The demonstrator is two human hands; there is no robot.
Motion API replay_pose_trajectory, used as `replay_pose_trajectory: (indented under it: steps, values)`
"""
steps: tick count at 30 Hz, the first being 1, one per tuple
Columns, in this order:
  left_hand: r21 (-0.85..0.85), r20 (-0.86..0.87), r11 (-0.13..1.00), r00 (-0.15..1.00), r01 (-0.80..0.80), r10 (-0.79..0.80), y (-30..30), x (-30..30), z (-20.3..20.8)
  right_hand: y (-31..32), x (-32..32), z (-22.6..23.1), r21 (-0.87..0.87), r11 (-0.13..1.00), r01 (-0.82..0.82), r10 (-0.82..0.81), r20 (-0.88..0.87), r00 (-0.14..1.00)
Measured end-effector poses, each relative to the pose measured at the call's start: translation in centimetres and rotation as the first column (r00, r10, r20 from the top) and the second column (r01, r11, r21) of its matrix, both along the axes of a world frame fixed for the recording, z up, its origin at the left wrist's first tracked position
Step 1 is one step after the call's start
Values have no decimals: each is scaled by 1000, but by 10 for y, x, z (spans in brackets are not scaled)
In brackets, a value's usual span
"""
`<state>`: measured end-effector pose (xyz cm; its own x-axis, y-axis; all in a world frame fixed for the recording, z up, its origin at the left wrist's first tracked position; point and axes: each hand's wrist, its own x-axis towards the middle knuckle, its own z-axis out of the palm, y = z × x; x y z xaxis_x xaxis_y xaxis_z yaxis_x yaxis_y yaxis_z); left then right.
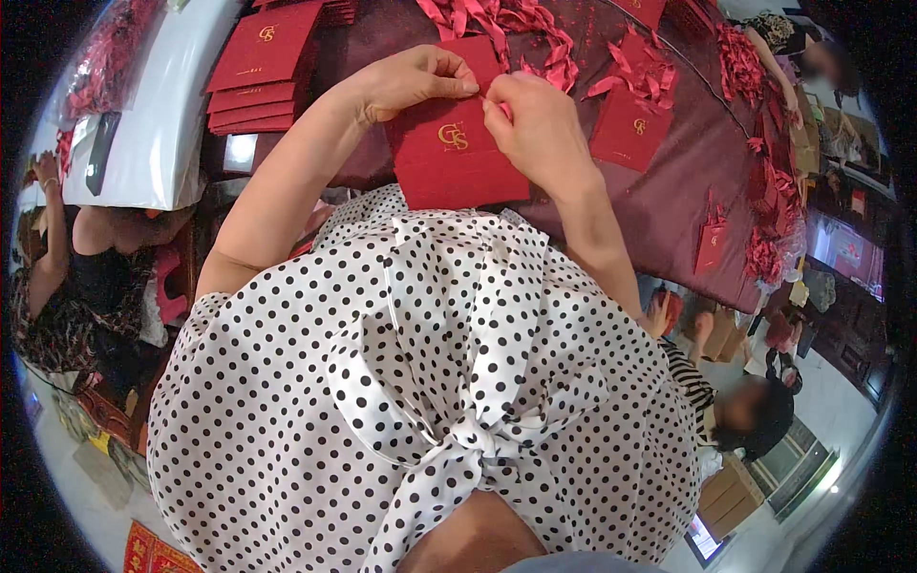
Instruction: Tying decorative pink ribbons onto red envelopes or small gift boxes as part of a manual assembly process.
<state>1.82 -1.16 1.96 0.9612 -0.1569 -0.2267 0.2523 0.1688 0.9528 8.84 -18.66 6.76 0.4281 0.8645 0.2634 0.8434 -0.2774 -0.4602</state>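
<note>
A flat red gift bag (458,186) with a gold emblem lies at the table's near edge, in front of my body. Over its upper part my left hand (425,81) pinches thumb against fingers. My right hand (540,124) is closed just beside it, the fingertips of both almost meeting. What they grip there is too small to make out; it is red or lies against red. Loose red ribbons (544,43) spread just beyond my hands. To the right lies another red bag (630,129) with ribbon on top.
A stack of red bags (258,81) stands at left on the dark red tablecloth (659,220). Ribbon bundles (764,244) line the right edge, near a small red tag-like bag (711,244). A white-covered surface (158,143) is at far left. Other people sit on both sides.
</note>
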Motion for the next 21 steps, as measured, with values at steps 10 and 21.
replay_pose_trajectory:
  steps: [10, 21]
  values:
    - [-30, 99, 987, 982, -158, 160, 1, -8, 7, 1, 6, -1, -38, 995, 91, -98, -481, 871]
    - [655, 222, 720, 852, 229, -473, 15, 22, 19, -5, 7, 7, 38, 998, -59, 69, -389, 919]
